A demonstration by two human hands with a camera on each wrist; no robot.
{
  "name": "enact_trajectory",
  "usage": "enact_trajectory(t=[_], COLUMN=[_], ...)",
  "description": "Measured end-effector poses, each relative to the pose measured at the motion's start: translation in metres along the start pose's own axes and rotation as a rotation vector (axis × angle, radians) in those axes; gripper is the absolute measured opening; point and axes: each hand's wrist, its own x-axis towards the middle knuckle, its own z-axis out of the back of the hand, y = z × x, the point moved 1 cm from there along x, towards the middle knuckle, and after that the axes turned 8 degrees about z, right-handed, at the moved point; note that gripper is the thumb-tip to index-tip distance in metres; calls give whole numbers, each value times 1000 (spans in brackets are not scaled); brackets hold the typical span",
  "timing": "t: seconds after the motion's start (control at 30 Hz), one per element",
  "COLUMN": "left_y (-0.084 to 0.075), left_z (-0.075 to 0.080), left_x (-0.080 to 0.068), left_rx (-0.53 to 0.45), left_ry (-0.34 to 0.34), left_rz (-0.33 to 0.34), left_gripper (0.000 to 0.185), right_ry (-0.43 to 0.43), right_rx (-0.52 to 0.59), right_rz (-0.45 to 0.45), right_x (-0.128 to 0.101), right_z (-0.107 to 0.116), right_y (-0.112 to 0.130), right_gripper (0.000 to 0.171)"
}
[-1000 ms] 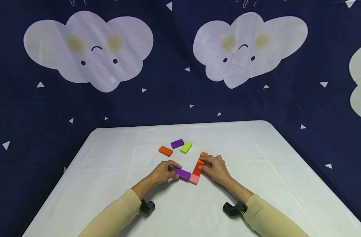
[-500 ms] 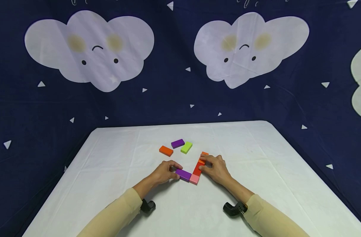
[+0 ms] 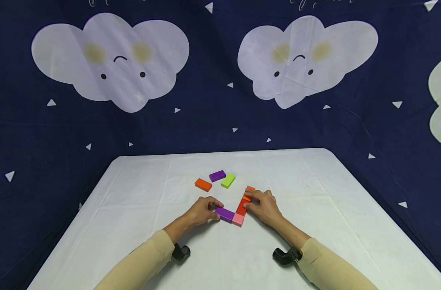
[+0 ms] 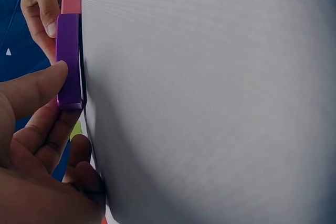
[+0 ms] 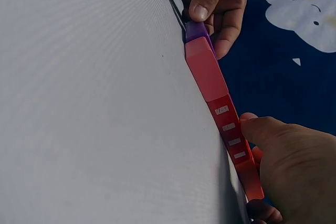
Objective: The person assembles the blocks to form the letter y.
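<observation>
Little is being seen to move since the earlier frames: both hands are being kept in place at the blocks, and the purple block (image 3: 224,214) is being nudged only slightly toward the pink block (image 3: 238,219).

Nearest the person, two beige sleeves are being rested on the white bench (image 3: 314,193), each wrist carrying a black camera mount. The left hand (image 3: 201,210) is being held at the purple block's outer end, thumb and fingers (image 4: 37,90) curled and pinching it, as the left wrist view shows. The purple block is lying flat on the bench, its inner end touching the pink block. The right hand (image 3: 263,206) is being held against the red block (image 3: 240,207), which is running away from the pink block; thumb and fingers are curled about its side and far end, and the right wrist view shows the thumb (image 5: 262,129) pressing the red block's edge. An orange block (image 3: 248,192) is lying beyond the red one, partly hidden under the right fingers; whether it is being touched cannot be told.

Judged from the layout, a V-shaped run of four blocks is being assembled, joined at the pink corner. Farther out, three blocks are being left loose and untouched: an orange block (image 3: 203,185), a second purple block (image 3: 217,176) and a green block (image 3: 228,181), lying near one another, well apart from both hands.
</observation>
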Motion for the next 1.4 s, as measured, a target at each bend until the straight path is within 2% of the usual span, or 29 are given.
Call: enact_trajectory(t=[0.2, 0.43, 0.57, 1.13, 1.23, 1.4], left_y=[2, -1, 0, -2, -5, -8], left_z=[-1, -2, -3, -1, 2, 5], left_x=[3, -1, 0, 0, 1, 9], left_rx=[10, 39, 38, 37, 32, -16], left_ry=[-1, -26, -29, -21, -41, -116], left_rz=[33, 2, 31, 46, 38, 32], left_gripper=[30, 30, 30, 33, 33, 33], right_ry=[0, -7, -1, -7, 5, 7], right_rx=[-3, -1, 1, -6, 1, -7], right_rz=[-2, 3, 3, -5, -15, -7], right_x=[0, 0, 0, -1, 0, 0], right_z=[2, 1, 1, 1, 2, 2], right_y=[2, 1, 0, 2, 2, 2], right_gripper=[41, 41, 41, 41, 41, 41])
